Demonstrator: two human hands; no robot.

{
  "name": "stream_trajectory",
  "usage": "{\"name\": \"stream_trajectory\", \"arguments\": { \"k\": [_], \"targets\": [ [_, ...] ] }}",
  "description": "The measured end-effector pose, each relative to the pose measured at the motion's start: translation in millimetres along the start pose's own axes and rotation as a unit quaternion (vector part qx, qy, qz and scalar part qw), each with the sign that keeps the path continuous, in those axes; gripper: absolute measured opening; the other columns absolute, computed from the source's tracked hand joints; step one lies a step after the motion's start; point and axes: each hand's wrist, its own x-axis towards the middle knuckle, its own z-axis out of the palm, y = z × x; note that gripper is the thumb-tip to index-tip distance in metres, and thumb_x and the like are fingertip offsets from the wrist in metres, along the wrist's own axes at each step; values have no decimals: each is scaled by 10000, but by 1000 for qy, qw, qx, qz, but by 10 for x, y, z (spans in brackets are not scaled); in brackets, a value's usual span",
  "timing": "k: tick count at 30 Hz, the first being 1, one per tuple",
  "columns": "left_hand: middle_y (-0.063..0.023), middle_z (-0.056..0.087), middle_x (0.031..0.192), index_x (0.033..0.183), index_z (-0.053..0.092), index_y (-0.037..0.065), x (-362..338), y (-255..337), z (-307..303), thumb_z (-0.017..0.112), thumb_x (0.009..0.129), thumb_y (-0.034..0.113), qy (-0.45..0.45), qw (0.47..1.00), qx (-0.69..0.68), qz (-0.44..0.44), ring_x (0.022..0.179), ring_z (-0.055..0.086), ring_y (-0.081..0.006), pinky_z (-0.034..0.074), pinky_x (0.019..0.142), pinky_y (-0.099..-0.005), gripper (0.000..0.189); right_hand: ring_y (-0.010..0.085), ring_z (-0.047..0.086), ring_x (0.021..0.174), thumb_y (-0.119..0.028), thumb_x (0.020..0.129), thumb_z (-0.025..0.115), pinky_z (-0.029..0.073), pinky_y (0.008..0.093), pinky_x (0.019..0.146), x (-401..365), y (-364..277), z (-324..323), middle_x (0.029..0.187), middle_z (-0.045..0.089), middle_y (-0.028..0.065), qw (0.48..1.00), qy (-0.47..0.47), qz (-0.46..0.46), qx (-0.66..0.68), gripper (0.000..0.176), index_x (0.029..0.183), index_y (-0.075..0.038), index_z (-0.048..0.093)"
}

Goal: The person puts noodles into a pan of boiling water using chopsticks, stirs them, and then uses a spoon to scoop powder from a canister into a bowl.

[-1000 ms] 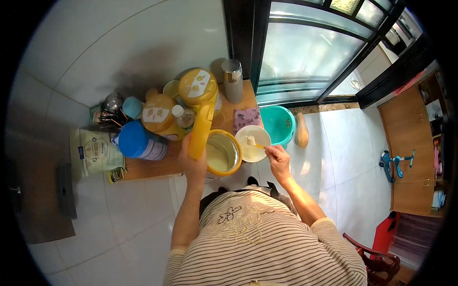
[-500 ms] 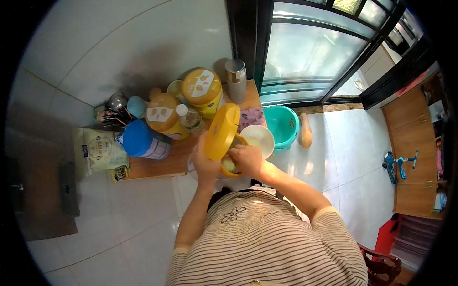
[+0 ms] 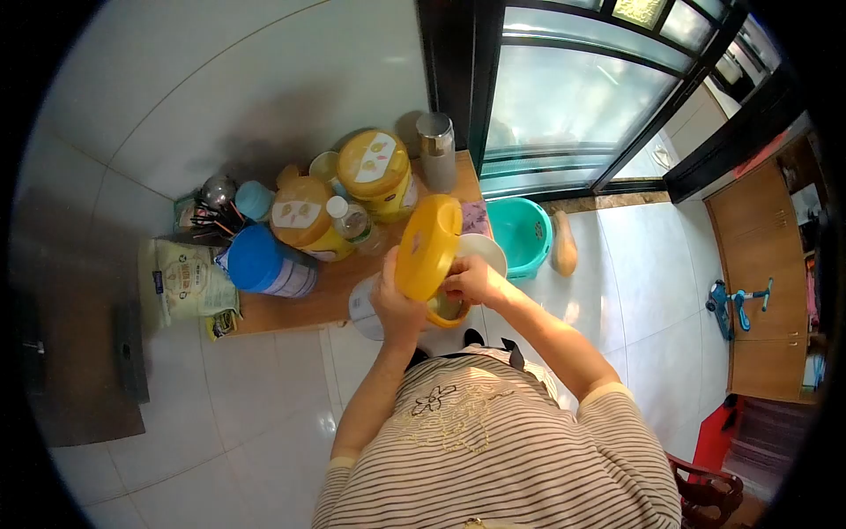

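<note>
My left hand (image 3: 397,295) is wrapped round a tilted milk-powder can (image 3: 366,310), close to the hinge side of its raised yellow lid (image 3: 428,247). The can's yellow rim (image 3: 456,321) faces toward my right side. At the open mouth, my right hand (image 3: 474,279) has its fingers curled together, and what they grip, if anything, is hidden. Just behind that hand a white bowl (image 3: 490,249) shows in part. The inside of the can is mostly covered by the lid and my fingers.
On the wooden table (image 3: 286,316) stand two yellow-lidded cans (image 3: 374,164), a blue-lidded can (image 3: 257,257), a clear bottle (image 3: 352,222) and a metallic tumbler (image 3: 435,150). A pale bag (image 3: 189,278) lies at left. A teal basin (image 3: 520,234) and a squash (image 3: 565,244) sit at right.
The can with its raised lid has shifted right and tilted further, exposing more of its pale side. My right hand has moved slightly right and up with it, now covering more of the bowl.
</note>
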Motion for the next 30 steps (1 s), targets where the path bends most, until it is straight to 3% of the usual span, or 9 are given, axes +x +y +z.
{"name": "stream_trajectory", "arguments": {
  "k": [1, 2, 9, 12, 15, 16, 19, 26, 30],
  "targets": [
    [-183, 628, 903, 1088, 539, 13, 17, -20, -8, 651, 718, 69, 0, 1000, -1, -9, 826, 601, -355, 466, 697, -394, 390, 135, 599, 604, -83, 758, 630, 481, 238, 513, -119, -122, -54, 731, 633, 96, 1000, 12, 28, 5, 184, 897, 34, 661],
    [-184, 628, 901, 1088, 540, 14, 36, -33, -16, 650, 717, 65, 1, 1000, -2, -18, 821, 601, -358, 467, 693, -395, 390, 37, 437, 452, -161, 790, 631, 270, 186, 363, -195, -170, -118, 621, 554, 26, 1000, 1, -22, 2, 143, 830, -25, 642],
    [-189, 632, 933, 1105, 541, 10, 68, -4, -22, 642, 705, 34, 28, 999, 13, -14, 857, 616, -342, 475, 724, -370, 414, 19, 376, 425, -129, 802, 617, 250, 159, 361, -493, -201, -617, 608, 545, -6, 983, 94, -66, 144, 116, 871, -40, 648],
    [-185, 634, 937, 1111, 539, 13, 57, -8, -57, 639, 701, 25, 32, 999, 19, -15, 861, 619, -333, 475, 733, -368, 423, 27, 425, 456, -98, 823, 597, 283, 156, 383, -596, -104, -712, 613, 549, -9, 974, 160, -117, 109, 107, 884, -33, 655],
    [-177, 635, 933, 1106, 542, 18, 52, -67, -92, 635, 702, 20, 39, 999, 23, -6, 846, 618, -333, 474, 725, -366, 415, 68, 503, 519, -65, 822, 595, 383, 192, 451, -412, 343, -694, 617, 565, -10, 934, 258, -245, -19, 117, 904, -14, 661],
    [-173, 635, 933, 1103, 543, 18, 55, -75, -101, 634, 703, 20, 40, 999, 27, -6, 846, 616, -333, 473, 724, -366, 411, 129, 570, 613, -45, 802, 619, 458, 241, 563, -351, 504, -640, 670, 597, 22, 902, 296, -301, -86, 135, 925, -13, 664],
    [-169, 631, 935, 1097, 544, 17, 53, -51, -120, 630, 709, 18, 35, 999, 27, -12, 854, 609, -338, 469, 720, -368, 397, 167, 595, 672, -30, 786, 630, 478, 269, 615, -269, 826, -577, 754, 617, 64, 880, 304, -289, -221, 147, 929, -20, 664],
    [-177, 624, 947, 1094, 542, 16, 25, -73, -136, 639, 717, 26, 20, 999, 50, -7, 877, 600, -343, 466, 732, -373, 390, 203, 610, 692, -36, 778, 630, 479, 287, 621, -324, 910, -533, 775, 615, 109, 874, 327, -320, -164, 146, 917, -36, 674],
    [-172, 631, 925, 1082, 547, 13, 18, -104, -101, 653, 716, 39, 28, 999, 37, -9, 865, 610, -327, 470, 733, -370, 383, 182, 610, 705, -36, 781, 625, 479, 268, 642, -300, 898, -558, 790, 630, 109, 906, 338, -244, -75, 164, 938, -31, 671]
  ]
}}
